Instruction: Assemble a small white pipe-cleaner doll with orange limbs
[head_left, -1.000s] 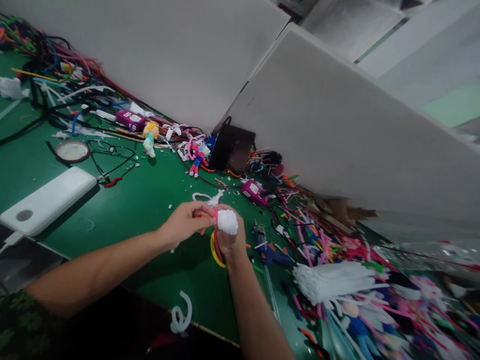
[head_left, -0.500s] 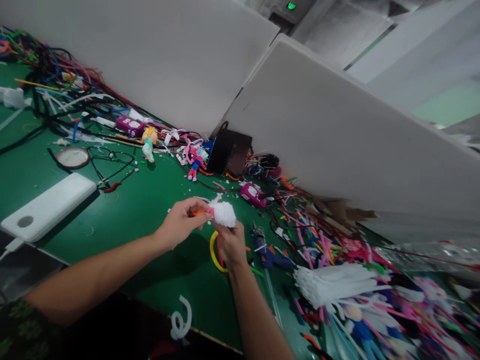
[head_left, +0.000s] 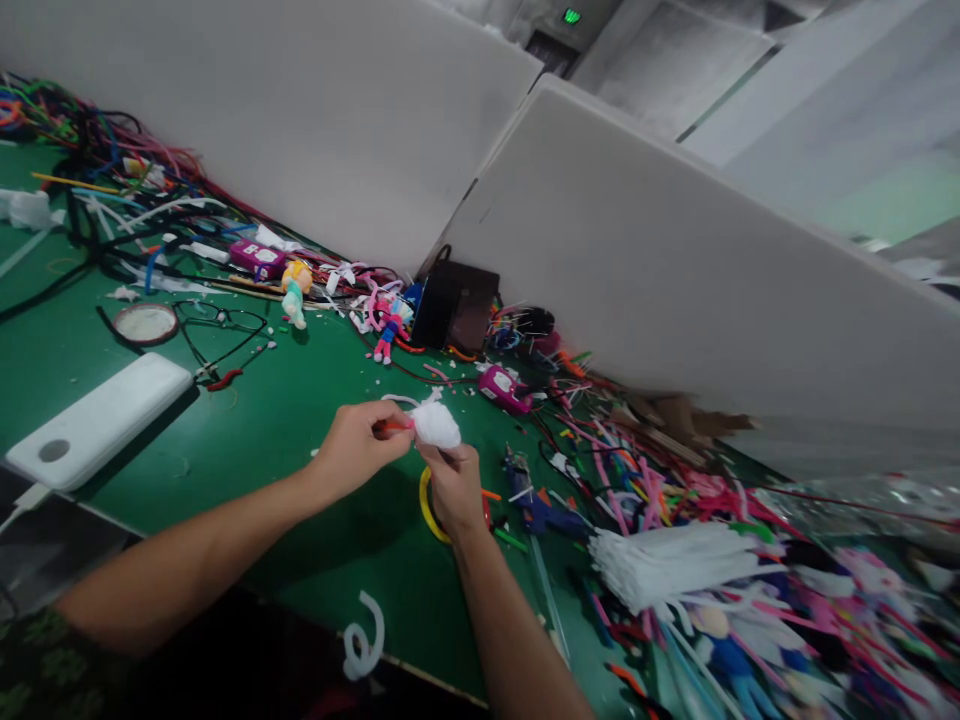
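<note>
Over the green table I hold a white fuzzy ball (head_left: 437, 425), which looks wound from pipe cleaner. My right hand (head_left: 457, 487) grips it from below, with the thumb against its lower side. At the ball's left side, my left hand (head_left: 364, 440) is closed in a pinch on a small orange and pink piece (head_left: 396, 425) that meets the ball; the fingers partly hide it. A white pipe-cleaner end sticks out behind the ball. Under my right hand lies a yellow ring (head_left: 429, 510), partly covered.
A blue glue gun (head_left: 536, 500) lies right of my hands, near a bundle of white pipe cleaners (head_left: 675, 565). A white power bank (head_left: 101, 420) and glasses (head_left: 221, 318) are at left. Small dolls (head_left: 297, 293) and a dark box (head_left: 457, 305) stand by the grey partition (head_left: 637, 280).
Both hands and the white ball have shifted slightly left. The ball has turned a little in my right hand. My left hand keeps its pinch.
</note>
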